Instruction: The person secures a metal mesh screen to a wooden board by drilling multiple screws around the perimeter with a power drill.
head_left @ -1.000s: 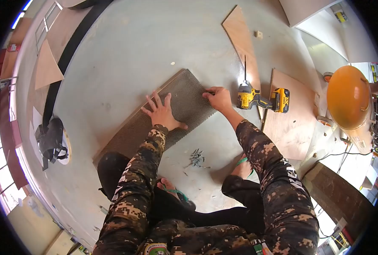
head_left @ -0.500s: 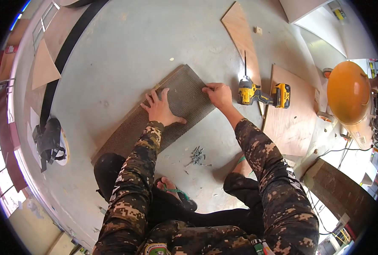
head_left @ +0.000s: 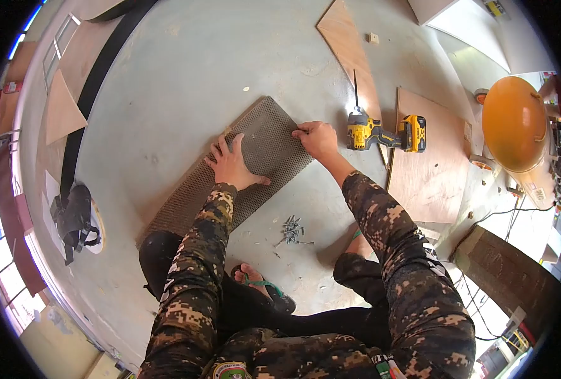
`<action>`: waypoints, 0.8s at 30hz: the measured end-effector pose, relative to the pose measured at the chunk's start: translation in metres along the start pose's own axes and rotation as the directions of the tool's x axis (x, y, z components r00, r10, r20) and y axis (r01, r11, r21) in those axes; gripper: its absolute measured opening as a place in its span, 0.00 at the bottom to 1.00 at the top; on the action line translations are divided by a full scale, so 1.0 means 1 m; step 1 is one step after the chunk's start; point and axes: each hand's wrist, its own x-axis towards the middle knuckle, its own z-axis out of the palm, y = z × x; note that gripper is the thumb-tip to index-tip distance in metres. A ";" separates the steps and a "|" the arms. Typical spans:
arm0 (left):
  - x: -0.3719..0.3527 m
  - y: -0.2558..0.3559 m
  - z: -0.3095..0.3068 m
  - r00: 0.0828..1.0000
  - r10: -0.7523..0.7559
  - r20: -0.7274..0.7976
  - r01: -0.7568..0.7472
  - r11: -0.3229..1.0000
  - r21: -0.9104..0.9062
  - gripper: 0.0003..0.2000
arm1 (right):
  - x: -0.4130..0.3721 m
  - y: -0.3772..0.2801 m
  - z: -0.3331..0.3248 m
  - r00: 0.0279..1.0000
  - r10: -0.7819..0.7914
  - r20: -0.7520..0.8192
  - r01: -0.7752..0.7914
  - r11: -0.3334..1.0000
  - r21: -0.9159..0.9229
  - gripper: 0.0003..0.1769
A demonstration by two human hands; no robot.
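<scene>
A long panel covered in dark perforated mesh (head_left: 264, 136) lies at an angle on the floor, with a wooden edge showing along its far left side. My left hand (head_left: 231, 165) rests on the mesh with its fingers spread, fingertips by that wooden edge. At the panel's right edge, near the far corner, my right hand (head_left: 319, 139) is closed, thumb and fingers pinching the mesh border. Whether something small is also between those fingers is hidden. A yellow and black cordless drill (head_left: 370, 134) with a long bit lies just right of my right hand. Several loose screws (head_left: 291, 228) are piled between my feet.
Plywood pieces (head_left: 429, 164) lie on the floor at the right, beside an orange rounded tank (head_left: 514, 123) with wheels. A narrow wooden offcut (head_left: 350, 44) extends behind the drill. Dark straps or a bag (head_left: 75, 218) sit at the left. Cables (head_left: 482, 303) trail at the lower right.
The camera view has shifted slightly, so the drill and plywood appear a little further up and left. Both hands keep about the same places on the mesh panel.
</scene>
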 end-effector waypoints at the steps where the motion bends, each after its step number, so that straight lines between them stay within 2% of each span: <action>1: 0.001 0.001 0.000 1.000 0.005 -0.004 -0.005 1.000 0.000 0.70 | 0.000 0.000 -0.002 1.000 -0.004 -0.002 0.004 1.000 0.002 0.15; 4: 0.000 0.001 -0.001 1.000 0.014 -0.007 -0.014 1.000 0.005 0.70 | -0.003 0.000 -0.001 1.000 0.018 -0.011 -0.017 0.998 0.065 0.15; 8: 0.002 0.002 0.001 1.000 0.008 -0.019 -0.008 1.000 0.013 0.70 | 0.000 0.003 0.000 1.000 0.000 -0.022 0.001 0.999 0.050 0.14; 11: 0.003 0.002 0.005 0.999 0.021 -0.037 -0.021 1.000 0.008 0.70 | 0.000 0.002 -0.002 0.999 0.044 -0.008 -0.043 0.996 0.084 0.13; 14: 0.003 0.003 0.003 0.999 0.018 -0.030 -0.018 1.000 0.013 0.70 | 0.004 0.003 -0.002 1.000 0.006 -0.013 -0.005 0.999 0.039 0.13; 17: 0.003 0.001 0.003 0.999 0.027 -0.043 -0.026 0.999 0.020 0.69 | 0.006 0.005 -0.005 0.999 0.001 0.044 -0.001 1.000 0.005 0.17; 19: 0.005 0.002 0.004 0.998 0.035 -0.060 -0.035 0.999 0.017 0.69 | 0.004 0.015 0.000 0.999 0.032 -0.041 -0.022 0.974 0.226 0.18; 20: 0.002 -0.001 0.006 0.997 0.044 -0.064 -0.043 0.999 0.018 0.68 | -0.007 0.024 0.013 0.997 0.059 -0.040 -0.048 0.970 0.239 0.18; 21: 0.001 -0.001 0.005 0.997 0.064 -0.051 -0.062 0.998 0.033 0.68 | -0.019 0.031 0.025 0.953 0.052 -0.299 0.040 0.955 0.295 0.17; 22: 0.001 0.001 0.004 0.997 0.050 -0.066 -0.048 0.998 0.033 0.68 | -0.029 0.041 0.034 0.838 0.054 -0.544 0.142 0.940 0.311 0.17; 23: -0.001 0.004 0.006 0.997 0.037 -0.071 -0.034 0.999 0.031 0.68 | -0.049 0.045 0.040 0.804 0.092 -0.588 0.090 0.958 0.272 0.14; 24: -0.001 0.003 0.006 0.997 0.057 -0.058 -0.055 0.998 0.036 0.68 | -0.068 0.047 0.055 0.785 0.191 -0.590 0.034 0.937 0.348 0.15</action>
